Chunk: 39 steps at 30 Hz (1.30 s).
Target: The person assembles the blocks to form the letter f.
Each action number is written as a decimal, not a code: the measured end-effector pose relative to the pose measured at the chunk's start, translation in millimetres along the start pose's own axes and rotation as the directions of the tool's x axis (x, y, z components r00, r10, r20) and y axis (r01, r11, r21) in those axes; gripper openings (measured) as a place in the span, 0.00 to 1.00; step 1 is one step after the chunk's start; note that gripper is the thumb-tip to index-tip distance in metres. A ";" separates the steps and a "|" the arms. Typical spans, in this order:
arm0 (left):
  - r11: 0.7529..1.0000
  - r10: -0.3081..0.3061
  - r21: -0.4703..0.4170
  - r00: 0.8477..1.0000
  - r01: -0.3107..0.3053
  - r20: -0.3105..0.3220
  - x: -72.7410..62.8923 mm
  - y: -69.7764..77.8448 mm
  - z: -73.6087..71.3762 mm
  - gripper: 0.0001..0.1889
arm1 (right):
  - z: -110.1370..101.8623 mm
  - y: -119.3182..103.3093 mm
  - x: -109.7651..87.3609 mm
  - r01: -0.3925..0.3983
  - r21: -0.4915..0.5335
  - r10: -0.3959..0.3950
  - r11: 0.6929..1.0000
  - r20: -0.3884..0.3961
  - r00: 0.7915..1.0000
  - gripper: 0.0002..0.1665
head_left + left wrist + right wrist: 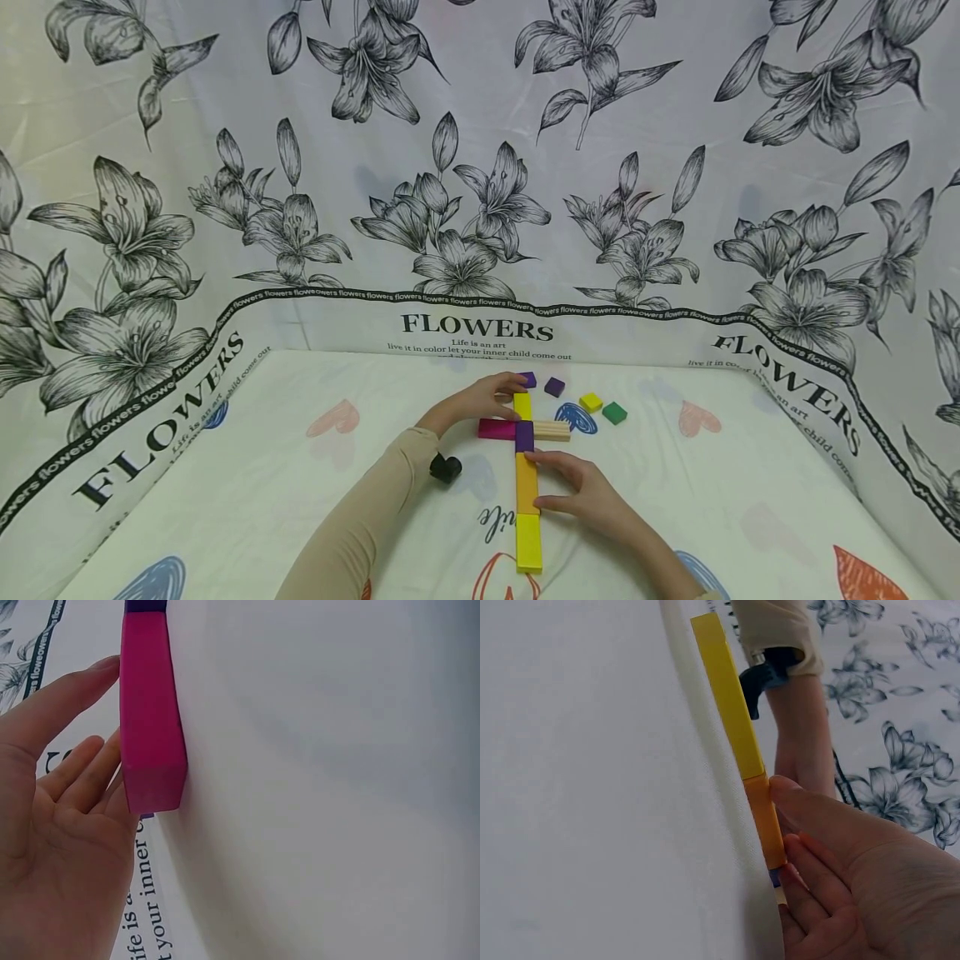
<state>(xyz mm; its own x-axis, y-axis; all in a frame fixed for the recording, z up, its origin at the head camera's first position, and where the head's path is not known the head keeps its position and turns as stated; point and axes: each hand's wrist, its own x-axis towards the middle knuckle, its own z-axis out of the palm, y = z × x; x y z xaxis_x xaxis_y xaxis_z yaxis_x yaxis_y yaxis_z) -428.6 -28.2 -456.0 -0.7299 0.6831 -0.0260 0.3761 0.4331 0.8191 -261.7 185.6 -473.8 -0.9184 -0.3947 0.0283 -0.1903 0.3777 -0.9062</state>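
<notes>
Colored blocks lie in a cross on the cloth. A yellow block [522, 407] tops its upright, above a purple block [524, 437] at the crossing, an orange block [527, 483] and a long yellow block [528, 542]. A pink block [150, 697] forms the left arm, and pale wooden sticks [552, 431] the right. My left hand [480, 400] has its fingertips by another purple block [528, 380] and its thumb beside the upper yellow block. My right hand [588, 498] touches the orange block's right side with thumb and fingertips, its fingers loosely extended.
Beyond the cross, to the right, lie a loose purple block [555, 387], a small yellow block [591, 402] and a green block [615, 412]. A black device [446, 468] sits at the left wrist. Flower-printed fabric [480, 250] hangs behind the patterned cloth.
</notes>
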 end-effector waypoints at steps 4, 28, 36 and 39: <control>1.000 0.005 0.009 1.000 -0.005 -0.004 -0.5 2.1 0.8 0.37 | -0.8 0.9 0.2 0.003 0.006 -0.003 1.000 0.002 1.000 0.34; 0.986 0.033 0.169 0.961 0.014 -0.275 16.1 8.9 -12.0 0.33 | -1.2 3.7 -0.3 0.003 0.024 -0.003 1.000 0.007 1.000 0.34; 0.973 -0.018 0.220 0.974 0.069 -0.227 21.8 9.3 -11.7 0.36 | -0.8 3.9 -0.5 -0.005 0.027 0.005 1.000 0.008 1.000 0.34; 0.968 -0.018 0.239 0.975 0.072 -0.220 24.8 8.0 -11.9 0.36 | -0.7 4.0 -0.4 -0.009 0.027 0.008 1.000 0.009 1.000 0.34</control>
<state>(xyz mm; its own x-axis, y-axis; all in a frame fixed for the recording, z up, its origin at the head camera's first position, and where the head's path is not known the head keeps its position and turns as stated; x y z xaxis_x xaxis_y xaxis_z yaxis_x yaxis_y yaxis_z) -450.4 -14.8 -443.3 -0.8440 0.5294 0.0857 0.4484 0.6089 0.6543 -262.3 187.8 -477.2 -0.9167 -0.3991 0.0168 -0.1728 0.3583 -0.9175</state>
